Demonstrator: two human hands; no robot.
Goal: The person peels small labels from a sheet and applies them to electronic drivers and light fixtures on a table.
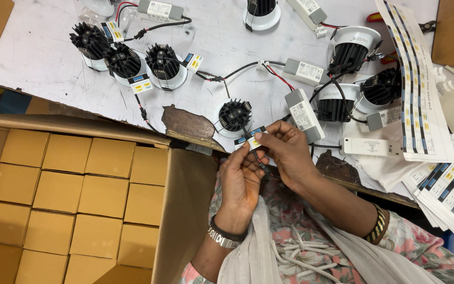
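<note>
Pinching a small label (251, 139) on a black wire (259, 159) — left hand (240, 181), right hand (289, 150).

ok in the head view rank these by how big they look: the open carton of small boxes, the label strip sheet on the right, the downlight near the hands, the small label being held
1. open carton
2. label strip sheet
3. downlight
4. small label, pinched between the left hand and right hand

The carton sits nearer the camera, which exaggerates its size, but the order is clear.

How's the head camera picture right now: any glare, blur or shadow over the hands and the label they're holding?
Head view: even light, no glare on the white table; left hand and right hand sharp, pinching the small label; slight softness and wide-angle bending toward the edges; shadow beneath the table edge.
</note>
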